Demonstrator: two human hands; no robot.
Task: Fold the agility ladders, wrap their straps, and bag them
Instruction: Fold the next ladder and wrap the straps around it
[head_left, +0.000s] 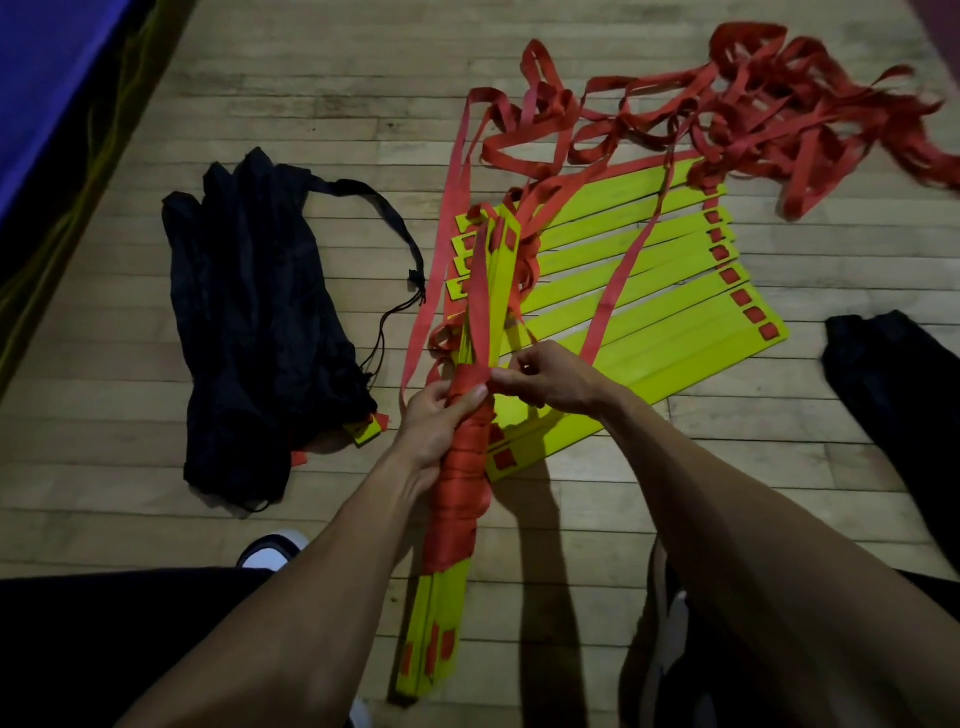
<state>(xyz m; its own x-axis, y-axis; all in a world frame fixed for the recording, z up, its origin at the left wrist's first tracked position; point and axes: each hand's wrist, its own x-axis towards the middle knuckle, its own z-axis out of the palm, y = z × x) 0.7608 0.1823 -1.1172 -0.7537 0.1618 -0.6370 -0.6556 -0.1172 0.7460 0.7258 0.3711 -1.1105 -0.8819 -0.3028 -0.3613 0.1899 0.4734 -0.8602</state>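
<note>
I see the folded ladder bundle held above the wooden floor, its long axis running from near my feet up and away, red strap wound round its middle. My left hand grips the wrapped part; my right hand pinches the strap's free run beside it. Behind lie loose yellow rungs, tangled straps, and leftward a black bag.

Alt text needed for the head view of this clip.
Left hand grips a bundle of yellow rungs while the right hand pinches the red strap wrapped around it. More rungs and a black bag lie on the wooden floor.
</note>
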